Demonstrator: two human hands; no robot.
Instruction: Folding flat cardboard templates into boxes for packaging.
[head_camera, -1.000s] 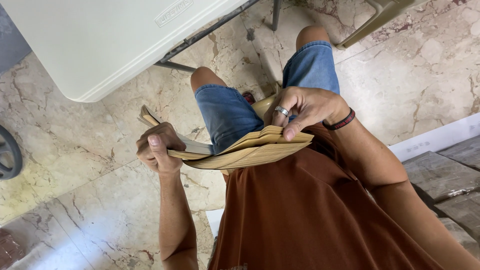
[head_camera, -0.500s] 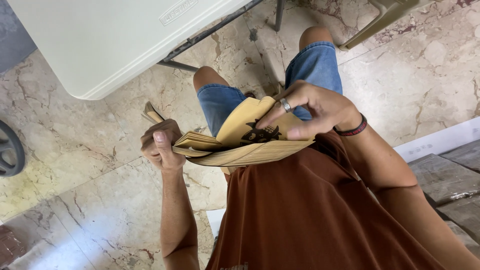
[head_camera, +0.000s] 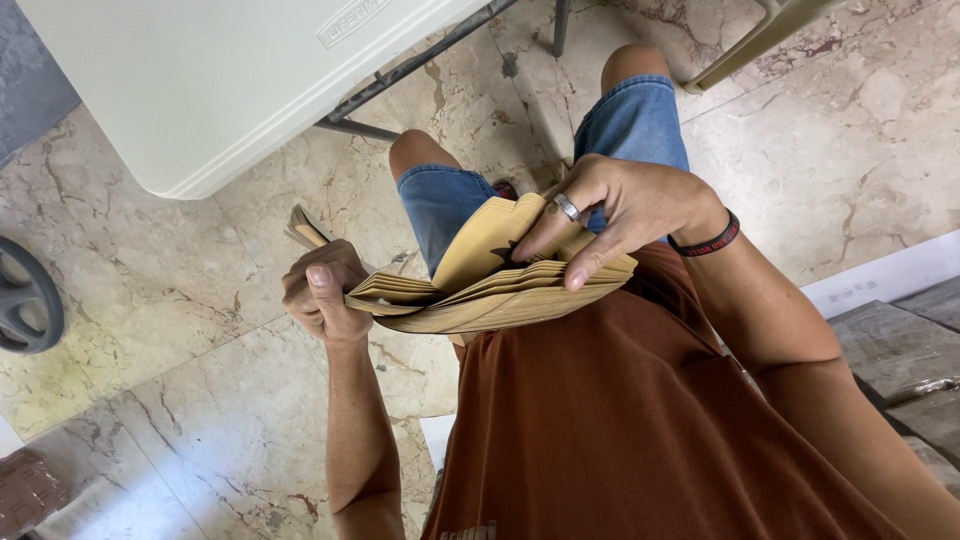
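Note:
I hold a stack of tan paper envelopes (head_camera: 480, 300) in front of my waist, above my knees. My left hand (head_camera: 320, 290) grips the stack's left end in a fist. My right hand (head_camera: 620, 215), wearing a ring and a dark wristband, has its fingers curled over the right end and lifts the top envelope (head_camera: 490, 240) up and away from the rest. The sheets below fan apart slightly. I wear an orange shirt and blue denim shorts.
A white folding table (head_camera: 230, 90) with dark metal legs stands ahead at upper left. The floor is beige marble tile. A dark wheel (head_camera: 25, 300) lies at the left edge. Wrapped packages (head_camera: 900, 350) lie at the right, and a brown bundle (head_camera: 25, 495) sits at bottom left.
The stack was flat under my right hand; since then my right fingers have peeled the top envelope upward, opening a gap. My left hand has kept its grip.

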